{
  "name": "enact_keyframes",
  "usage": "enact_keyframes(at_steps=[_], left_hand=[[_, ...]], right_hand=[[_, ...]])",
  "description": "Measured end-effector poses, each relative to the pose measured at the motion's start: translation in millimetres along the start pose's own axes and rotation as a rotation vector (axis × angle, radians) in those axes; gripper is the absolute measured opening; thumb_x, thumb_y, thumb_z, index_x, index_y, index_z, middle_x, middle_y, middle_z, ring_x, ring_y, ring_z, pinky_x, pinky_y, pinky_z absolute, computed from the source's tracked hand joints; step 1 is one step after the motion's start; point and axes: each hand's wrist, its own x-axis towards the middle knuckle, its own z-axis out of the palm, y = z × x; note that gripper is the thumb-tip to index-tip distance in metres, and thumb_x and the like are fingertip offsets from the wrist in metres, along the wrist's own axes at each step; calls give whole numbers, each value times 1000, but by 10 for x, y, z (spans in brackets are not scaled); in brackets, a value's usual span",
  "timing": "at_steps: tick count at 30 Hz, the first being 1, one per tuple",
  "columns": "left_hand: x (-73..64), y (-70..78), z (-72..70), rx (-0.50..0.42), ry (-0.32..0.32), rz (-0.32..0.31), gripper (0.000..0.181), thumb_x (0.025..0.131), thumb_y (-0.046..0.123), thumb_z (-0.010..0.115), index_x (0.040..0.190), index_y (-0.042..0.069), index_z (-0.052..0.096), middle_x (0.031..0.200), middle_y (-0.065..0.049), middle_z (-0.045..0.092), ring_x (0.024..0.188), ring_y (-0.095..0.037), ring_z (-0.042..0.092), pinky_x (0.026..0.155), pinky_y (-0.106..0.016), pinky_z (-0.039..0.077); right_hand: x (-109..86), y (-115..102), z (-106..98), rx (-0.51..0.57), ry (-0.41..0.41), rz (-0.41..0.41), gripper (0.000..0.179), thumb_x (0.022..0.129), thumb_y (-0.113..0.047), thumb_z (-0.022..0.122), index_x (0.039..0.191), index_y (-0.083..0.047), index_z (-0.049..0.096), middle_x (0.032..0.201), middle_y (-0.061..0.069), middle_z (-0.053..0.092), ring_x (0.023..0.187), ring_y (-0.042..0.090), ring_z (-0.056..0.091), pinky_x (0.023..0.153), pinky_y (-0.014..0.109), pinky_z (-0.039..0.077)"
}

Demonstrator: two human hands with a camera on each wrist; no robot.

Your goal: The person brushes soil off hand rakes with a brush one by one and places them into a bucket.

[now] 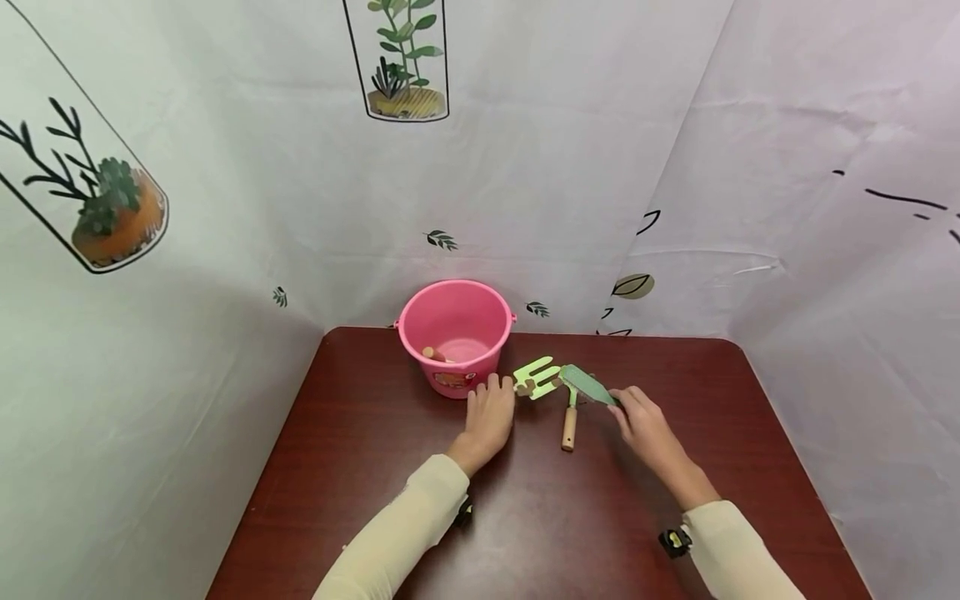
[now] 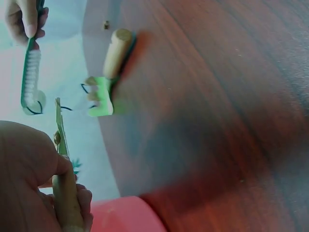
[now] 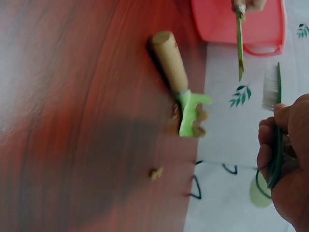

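Observation:
My left hand point(image 1: 491, 412) grips the wooden handle point(image 2: 66, 200) of a small green garden fork point(image 1: 543, 375). Brown clumps stick to its tines. The right hand point(image 1: 648, 425) holds a green brush point(image 1: 588, 384) by its handle; its white bristles point(image 2: 32, 72) face toward the fork, and the brush head hangs close to the fork's tips. Below the brush, a small green hand rake point(image 3: 189, 116) with a wooden handle point(image 1: 569, 429) lies on the table, brown clumps between its teeth.
A pink bucket point(image 1: 453, 310) stands at the table's back edge, left of the fork, with a wooden-handled item point(image 1: 430, 352) inside. One loose brown clump point(image 3: 155, 173) lies on the dark red table point(image 1: 360, 442) near the rake. White patterned cloth point(image 1: 525, 183) hangs behind and at both sides.

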Motion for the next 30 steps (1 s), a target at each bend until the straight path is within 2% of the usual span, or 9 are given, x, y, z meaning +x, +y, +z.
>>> enact_keyframes(at_steps=[12,15,17,22,30], left_hand=[[91,80,-262,89,66,82,17,105,14,53,97,6,65,87,-10,63,78,-29,64,67,-42,49],[116,96,-311,95,55,80,10,101,12,58,97,6,65,86,-10,64,79,-29,64,68,-41,49],[132,107,-345,89,23,72,8,99,11,60,99,6,65,88,-10,64,81,-29,64,69,-42,50],[166,137,-401,68,-32,60,9,98,13,62,102,6,65,91,-10,64,85,-29,64,73,-43,50],[166,169,-447,95,-23,93,9,101,13,59,103,7,65,92,-10,65,85,-29,64,73,-42,50]], right_hand=[[219,-240,-24,45,12,-82,25,87,6,77,110,9,68,94,16,64,78,20,62,64,37,54],[266,-308,-17,58,0,-96,25,87,5,76,110,9,68,94,15,63,78,21,62,64,37,54],[290,-355,-16,62,-13,-102,24,88,5,75,111,9,68,94,14,63,79,20,61,65,36,54],[323,-437,-24,54,-61,-97,23,90,2,75,112,6,69,94,11,62,77,17,59,64,33,53],[360,-434,-45,3,-63,-75,22,89,2,76,110,9,70,92,14,62,76,22,63,65,36,56]])
